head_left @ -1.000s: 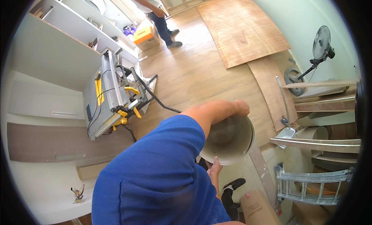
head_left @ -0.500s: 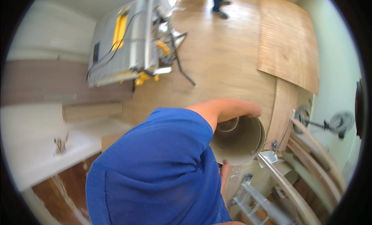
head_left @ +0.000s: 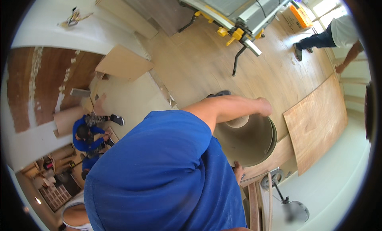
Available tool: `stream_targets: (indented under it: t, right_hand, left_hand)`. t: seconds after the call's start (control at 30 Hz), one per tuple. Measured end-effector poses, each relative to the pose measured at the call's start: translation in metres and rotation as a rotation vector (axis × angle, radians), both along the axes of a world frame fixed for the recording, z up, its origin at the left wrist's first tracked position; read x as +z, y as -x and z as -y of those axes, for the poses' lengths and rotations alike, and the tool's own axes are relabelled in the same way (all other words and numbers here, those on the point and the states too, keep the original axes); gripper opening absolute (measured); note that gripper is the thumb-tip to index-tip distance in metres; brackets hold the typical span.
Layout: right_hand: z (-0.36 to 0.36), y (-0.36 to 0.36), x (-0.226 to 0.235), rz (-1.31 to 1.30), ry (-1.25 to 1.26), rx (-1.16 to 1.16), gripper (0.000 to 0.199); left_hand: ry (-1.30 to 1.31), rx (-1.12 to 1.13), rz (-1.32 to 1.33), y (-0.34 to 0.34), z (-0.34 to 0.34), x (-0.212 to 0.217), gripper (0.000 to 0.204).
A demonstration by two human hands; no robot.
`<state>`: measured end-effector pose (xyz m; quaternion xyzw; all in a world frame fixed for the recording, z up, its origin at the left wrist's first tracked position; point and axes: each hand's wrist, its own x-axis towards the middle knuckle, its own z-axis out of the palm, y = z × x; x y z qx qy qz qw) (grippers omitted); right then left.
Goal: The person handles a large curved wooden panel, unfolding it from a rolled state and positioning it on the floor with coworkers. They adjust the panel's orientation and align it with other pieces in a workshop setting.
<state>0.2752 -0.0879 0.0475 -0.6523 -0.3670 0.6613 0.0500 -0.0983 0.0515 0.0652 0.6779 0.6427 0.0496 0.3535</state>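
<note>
A worker in a blue shirt carries a stack of large round panels [head_left: 248,141] edge-up across a plywood floor [head_left: 207,68], seen from directly overhead. The right hand [head_left: 263,106] curls over the top rim of the discs, fingers hooked down the far side and closed on the edge; the stack hangs straight below that hand and leans in against the worker's body. The left hand [head_left: 238,170] sits at the lower rim, nearer the torso, fingertips pressed to the underside; most of it is hidden behind the shirt, so how firmly it grips cannot be told.

Of the two, the right hand is plainly the nearer and the better placed, sitting on the highest point of the rim. Being round, the panels have no long axis in their own plane; their flat faces stand close to upright, one face turned toward the worker and the other outward, toward a rectangular plywood sheet [head_left: 316,123] lying on the floor beyond the right hand. The thin edge of the stack runs from the right hand down toward the left.

Ahead of the right hand stands a table saw [head_left: 238,12] with yellow fittings. Farther off, another person's legs [head_left: 314,42] show at the frame's edge, and a crouching person [head_left: 89,131] works below, off to the left side.
</note>
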Motion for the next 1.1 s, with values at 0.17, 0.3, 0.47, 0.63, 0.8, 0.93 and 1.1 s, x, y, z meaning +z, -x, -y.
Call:
stream_targets:
  t: [0.17,0.3,0.47,0.63,0.8,0.93,1.1]
  right_hand:
    - [-0.003,0.044,0.012,-0.059,-0.003,0.052,0.053]
    - [0.003,0.104,0.022,-0.186,-0.022,0.194,0.045]
    - [0.018,0.199,-0.001,-0.298,0.008,0.403,0.043]
    - [0.063,0.321,-0.008,-0.387,0.027,0.552,0.035]
    - [0.085,0.449,-0.046,-0.324,0.042,0.736,0.028]
    - [0.118,0.588,-0.115,-0.149,-0.122,1.049,0.033]
    - [0.161,0.702,-0.100,-0.204,-0.106,1.029,0.033]
  left_hand:
    - [-0.109,0.159,-0.081,0.055,0.081,0.011,0.020]
    - [-0.103,0.284,-0.159,0.116,0.147,0.005,0.021]
    - [-0.066,0.531,-0.151,0.207,0.235,0.020,0.019]
    - [-0.114,0.621,-0.246,0.325,0.342,0.010,0.011]
    - [0.013,0.921,-0.023,0.455,0.413,0.003,0.016]
    - [0.005,0.826,-0.385,0.558,0.534,-0.051,0.039]
    - [0.075,0.912,-0.337,0.640,0.574,-0.039,0.019]
